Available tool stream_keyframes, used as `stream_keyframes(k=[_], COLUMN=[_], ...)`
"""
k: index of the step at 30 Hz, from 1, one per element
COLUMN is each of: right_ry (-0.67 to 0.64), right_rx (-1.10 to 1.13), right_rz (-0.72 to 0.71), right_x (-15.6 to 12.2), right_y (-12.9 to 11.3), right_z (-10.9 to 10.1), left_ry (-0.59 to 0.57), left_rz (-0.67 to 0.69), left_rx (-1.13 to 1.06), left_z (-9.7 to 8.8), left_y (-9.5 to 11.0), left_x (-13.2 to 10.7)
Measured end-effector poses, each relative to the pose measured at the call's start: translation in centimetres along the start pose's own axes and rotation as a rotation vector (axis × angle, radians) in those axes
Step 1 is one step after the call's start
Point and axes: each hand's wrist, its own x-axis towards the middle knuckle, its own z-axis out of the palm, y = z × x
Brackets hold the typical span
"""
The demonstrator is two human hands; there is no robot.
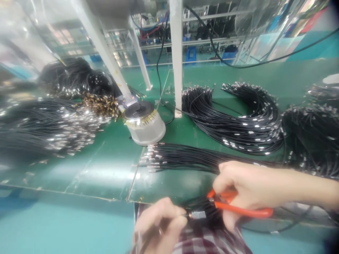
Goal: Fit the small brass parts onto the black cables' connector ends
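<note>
My left hand is closed in a pinch near the table's front edge. From its fingertips sticks out a black cable end with a silvery metal connector. To its right, my right hand is wrapped around red-orange-handled pliers. The head of the pliers points left, a little above and apart from the connector; the exact jaw shape is too small to tell. Below both hands a dark bundle of cables lies over a checkered garment. Just beyond them a straight bundle of black cables rests on the green table.
A white round device with a dark top and gold-coloured pins around its rim stands left of centre. Behind it rises a white post. A curved cable bundle lies right; piles of cables with metal ends lie left.
</note>
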Motion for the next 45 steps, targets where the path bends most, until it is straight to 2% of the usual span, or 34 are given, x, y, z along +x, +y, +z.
stream_keyframes(k=[4,8,11,14,18,22,26,28,30,31,32,34,36,38,41,42,44,45], right_ry=[0.031,0.21,0.342,0.419,0.382,0.297,0.288,0.395,0.606,0.702,0.736,0.749,0.762,0.789,0.787,0.744,0.517,0.438], right_rx=[0.155,0.217,0.272,0.359,0.499,0.575,0.545,0.358,-0.008,-0.256,-0.463,-0.547,-0.574,-0.585,-0.554,-0.515,-0.296,-0.26], right_rz=[0.07,-0.048,-0.128,-0.198,-0.338,-0.366,-0.375,-0.365,-0.32,-0.212,-0.059,0.082,0.137,0.129,0.028,-0.03,-0.169,-0.205], right_x=[0.3,1.7,3.7,5.7,7.8,8.9,9.2,9.3,9.6,9.8,10.1,10.5,10.8,10.7,9.9,9.6,8.8,8.5], right_y=[-0.1,0.1,-0.6,-2.5,-5.7,-7.7,-7.1,-5.6,-3.3,-2.0,-0.6,1.8,3.2,3.2,0.7,-0.4,-2.6,-3.4], right_z=[-0.3,-0.6,-1.2,-1.5,-0.9,0.1,-0.2,-1.4,-3.1,-4.0,-4.8,-6.0,-6.4,-5.9,-3.6,-2.5,-0.2,1.0], left_ry=[0.001,-0.146,-0.254,-0.347,-0.429,-0.421,-0.371,-0.292,-0.154,-0.076,-0.002,0.113,0.181,0.248,0.316,0.326,0.329,0.333], left_rz=[-0.3,-0.562,-0.618,-0.644,-0.674,-0.685,-0.689,-0.678,-0.66,-0.654,-0.654,-0.673,-0.701,-0.753,-0.829,-0.833,-0.814,-0.809], left_rx=[-0.341,-0.84,-1.066,-1.137,-1.165,-1.183,-1.231,-1.269,-1.309,-1.327,-1.343,-1.368,-1.382,-1.38,-1.359,-1.357,-1.358,-1.358], left_z=[0.9,1.6,1.6,1.5,1.2,1.2,1.3,1.4,1.4,1.4,1.4,1.4,1.3,1.3,1.1,1.0,0.9,0.8], left_y=[0.4,0.2,-0.2,-0.5,-0.5,-0.5,-0.5,-0.7,-1.0,-1.3,-1.5,-2.0,-2.1,-1.9,-1.2,-1.0,-0.6,-0.5], left_x=[0.8,1.9,2.4,2.7,3.3,3.6,3.4,3.5,3.8,4.0,4.2,4.6,5.0,5.1,5.3,5.4,5.6,5.8])
